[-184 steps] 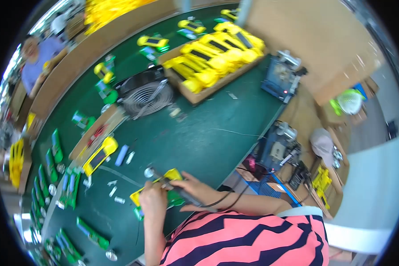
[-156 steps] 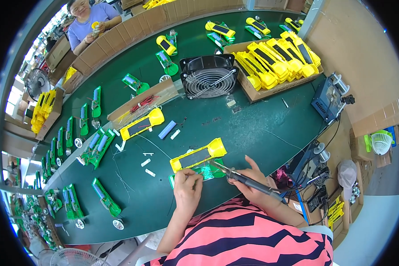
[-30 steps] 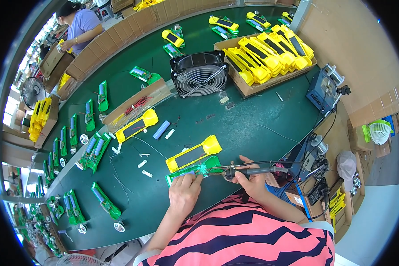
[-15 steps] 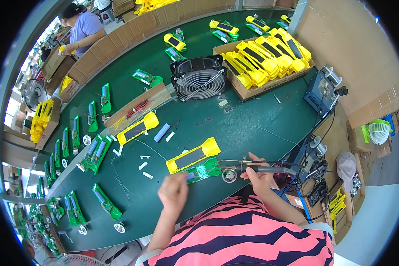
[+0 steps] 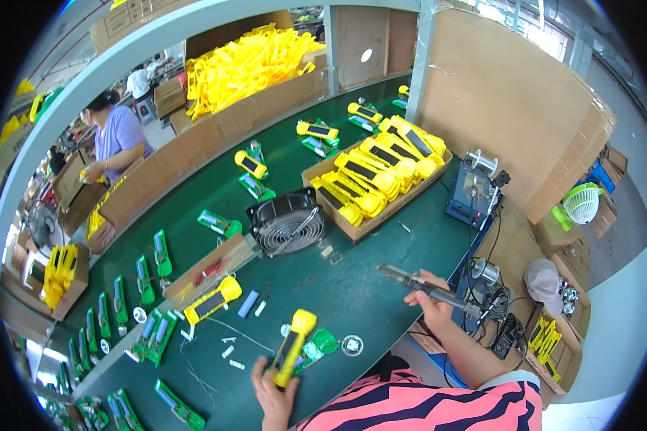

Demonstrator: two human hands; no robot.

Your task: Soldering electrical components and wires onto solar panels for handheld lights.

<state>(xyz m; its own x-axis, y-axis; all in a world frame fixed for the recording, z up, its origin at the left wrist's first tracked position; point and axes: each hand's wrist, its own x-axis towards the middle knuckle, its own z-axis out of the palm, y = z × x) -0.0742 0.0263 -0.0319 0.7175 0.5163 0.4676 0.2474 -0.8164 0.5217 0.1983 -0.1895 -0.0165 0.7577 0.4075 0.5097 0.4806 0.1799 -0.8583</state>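
The yellow flashlight housing [image 5: 292, 348] lies on the green tabletop [image 5: 352, 287] close to the person's body, its long body pointing away from them, with a green circuit board part [image 5: 316, 343] touching its right side. The left hand [image 5: 273, 391] closes around the housing's near end, fingers wrapped on the lower part of the shell. It looks like a light, hollow, stiff plastic piece with a smooth skin, so it should lift easily but could slip; the near end or the two long sides seem the safest places to take it, away from the dark panel on top and from the green part and any thin wires hanging off it, which look fragile.

The right hand [image 5: 433, 305] is raised to the right of the housing and grips a soldering iron [image 5: 417, 281], its tip pointing left, clear of the housing and above the tabletop. A small round disc [image 5: 351, 345] lies just right of the green part.

Left of the housing lie another yellow housing [image 5: 212, 302], a small blue cylinder [image 5: 247, 304] and loose white bits. Beyond the housing stands a black fan [image 5: 287, 228], and farther still a cardboard tray [image 5: 370, 215] full of yellow housings. To the far right of the housing sits a blue soldering station [image 5: 471, 194]. Another person [image 5: 115, 140] works at the far left, well apart.
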